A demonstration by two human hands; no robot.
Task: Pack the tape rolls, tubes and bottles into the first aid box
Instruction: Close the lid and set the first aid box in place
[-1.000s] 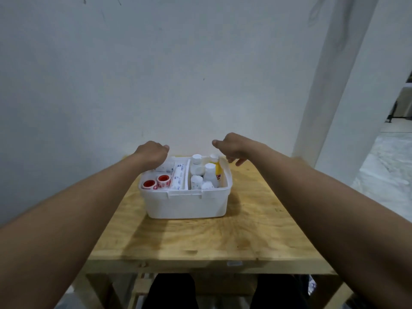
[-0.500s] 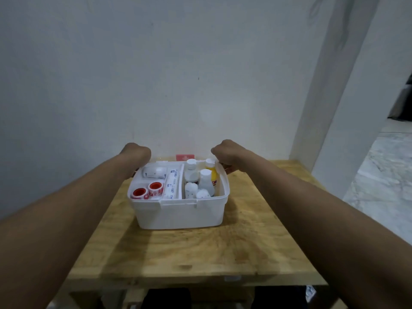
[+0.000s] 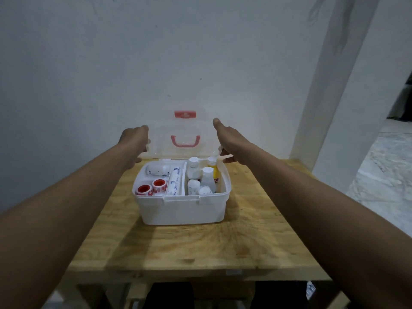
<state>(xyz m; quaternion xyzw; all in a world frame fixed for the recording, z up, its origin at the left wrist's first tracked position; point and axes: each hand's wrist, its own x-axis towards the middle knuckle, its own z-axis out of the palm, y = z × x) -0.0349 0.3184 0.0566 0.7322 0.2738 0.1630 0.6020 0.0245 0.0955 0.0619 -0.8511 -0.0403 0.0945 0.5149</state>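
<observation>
Wall fills the upper part of the frame, white and bare, with a pillar at the upper right. Below it the wooden table takes the lower middle, and the white box sits on it near the far edge, at the centre of the frame. My forearms come in from both lower corners toward the clear lid, which stands nearly upright behind the box, its pink handle and pink latch facing me. My left hand is clasped on the lid's left edge, fingers curled behind it; my right hand grips the right edge, thumb up along the side. Inside the box, the right compartment holds the bottles standing upright and close together, one of them yellow at the back right. A long tube lies along the middle divider. In the left compartment a white roll lies at the back, and two red-cored tape rolls sit side by side at the front, touching.
</observation>
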